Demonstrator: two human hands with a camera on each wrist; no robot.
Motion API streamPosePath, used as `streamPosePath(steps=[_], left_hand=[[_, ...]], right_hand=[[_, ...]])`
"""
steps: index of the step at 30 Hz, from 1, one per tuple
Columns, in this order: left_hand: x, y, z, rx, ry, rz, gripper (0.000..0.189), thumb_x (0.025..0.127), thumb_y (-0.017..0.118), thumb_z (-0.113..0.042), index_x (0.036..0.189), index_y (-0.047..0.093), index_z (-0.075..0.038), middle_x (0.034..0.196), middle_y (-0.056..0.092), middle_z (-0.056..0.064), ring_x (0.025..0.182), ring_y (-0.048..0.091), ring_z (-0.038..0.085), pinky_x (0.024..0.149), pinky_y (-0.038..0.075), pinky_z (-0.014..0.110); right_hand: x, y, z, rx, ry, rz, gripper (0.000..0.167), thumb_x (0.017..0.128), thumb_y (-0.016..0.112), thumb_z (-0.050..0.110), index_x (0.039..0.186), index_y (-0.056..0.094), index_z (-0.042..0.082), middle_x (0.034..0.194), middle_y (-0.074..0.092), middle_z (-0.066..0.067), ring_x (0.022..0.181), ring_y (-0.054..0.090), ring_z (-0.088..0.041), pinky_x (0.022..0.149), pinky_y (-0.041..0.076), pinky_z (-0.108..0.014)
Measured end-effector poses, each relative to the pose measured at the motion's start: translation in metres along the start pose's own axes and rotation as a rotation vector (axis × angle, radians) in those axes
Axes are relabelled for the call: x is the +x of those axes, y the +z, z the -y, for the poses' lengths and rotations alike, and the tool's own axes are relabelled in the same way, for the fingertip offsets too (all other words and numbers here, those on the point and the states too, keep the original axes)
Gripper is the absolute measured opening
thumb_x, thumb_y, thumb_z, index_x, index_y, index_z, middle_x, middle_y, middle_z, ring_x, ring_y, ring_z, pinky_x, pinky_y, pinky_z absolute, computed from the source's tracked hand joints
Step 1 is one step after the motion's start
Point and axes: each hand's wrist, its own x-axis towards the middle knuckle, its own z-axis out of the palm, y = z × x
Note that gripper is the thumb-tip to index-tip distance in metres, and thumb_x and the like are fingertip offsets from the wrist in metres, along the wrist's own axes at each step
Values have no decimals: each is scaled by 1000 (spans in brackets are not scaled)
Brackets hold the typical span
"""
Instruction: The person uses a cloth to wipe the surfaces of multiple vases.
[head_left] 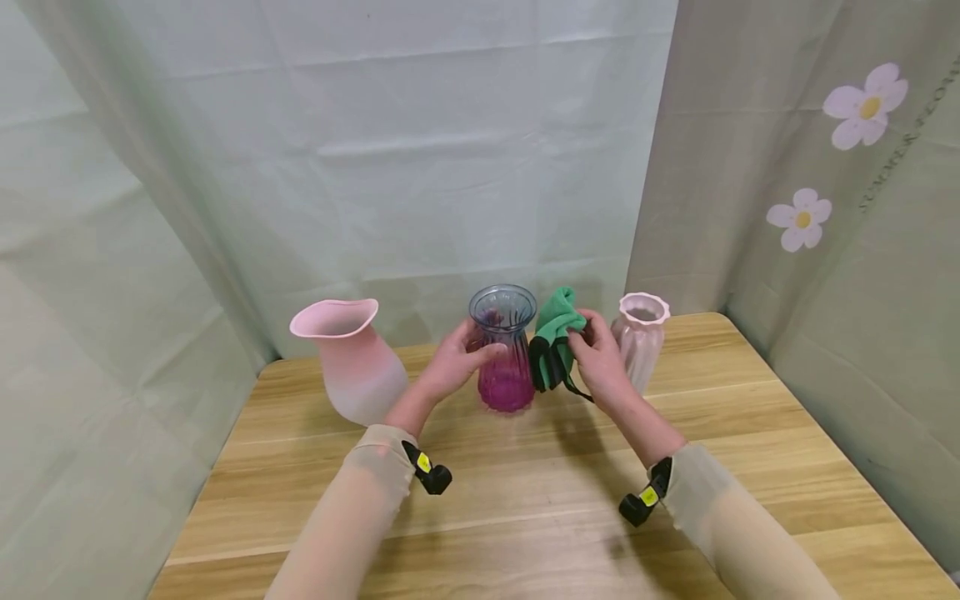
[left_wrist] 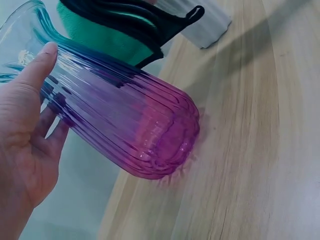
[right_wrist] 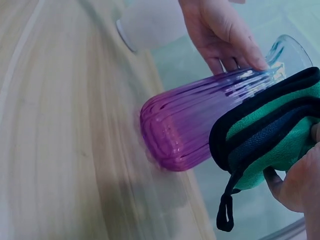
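A ribbed glass vase [head_left: 507, 375], blue at the rim and purple-pink below, stands upright on the table. My left hand [head_left: 456, 364] grips it from the left, thumb across the front and fingers behind; the left wrist view shows the vase [left_wrist: 125, 115] between thumb and fingers. On the other side my right hand [head_left: 600, 358] pinches a folded green cloth [head_left: 558, 317] with black edging and a hanging loop. The cloth [right_wrist: 270, 135] is close beside the glass; whether they touch, I cannot tell.
A pink-and-white vase [head_left: 363, 375] with a flared mouth stands to the left. Behind my right hand is a smaller pale pink fluted vase [head_left: 641, 342]. The wooden table [head_left: 525, 517] ends at a hanging pale curtain [head_left: 420, 167].
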Motion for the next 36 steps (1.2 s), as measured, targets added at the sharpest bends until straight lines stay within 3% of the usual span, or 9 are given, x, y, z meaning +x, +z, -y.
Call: streamPosePath(steps=[11, 17, 23, 31, 36], left_hand=[[2, 2, 0, 37, -8, -22, 56, 97, 74, -22, 147, 50, -14, 142, 60, 7, 132, 54, 21, 111, 43, 40], [2, 1, 2, 67, -6, -32, 56, 97, 74, -22, 147, 51, -13, 141, 60, 7, 133, 54, 21, 112, 42, 39], [1, 0, 1, 81, -11, -31, 58, 97, 74, -25, 149, 50, -16, 143, 58, 7, 135, 52, 22, 113, 42, 42], [-1, 1, 1, 63, -17, -34, 54, 97, 74, -26, 146, 53, -15, 141, 60, 7, 133, 54, 23, 111, 44, 42], [0, 2, 0, 62, -29, -26, 56, 96, 75, -31, 145, 53, -17, 143, 59, 4, 136, 51, 22, 113, 42, 42]], right_hand=[[12, 29, 6, 64, -18, 13, 28, 106, 51, 4, 133, 52, -4, 124, 58, -14, 112, 54, -17, 91, 48, -23], [12, 32, 4, 85, 9, 25, 34, 105, 56, 6, 139, 56, -1, 131, 58, -18, 115, 54, -18, 92, 48, -24], [12, 31, -1, -44, 45, 68, 37, 104, 60, 11, 139, 58, 1, 131, 60, -20, 120, 56, -27, 96, 48, -32], [8, 23, -20, -259, 6, 150, 30, 102, 60, 12, 129, 61, -1, 131, 60, -21, 121, 59, -38, 97, 52, -44], [-3, 14, -49, -291, 88, 157, 29, 102, 60, 12, 128, 60, 0, 134, 59, -20, 123, 58, -37, 98, 50, -41]])
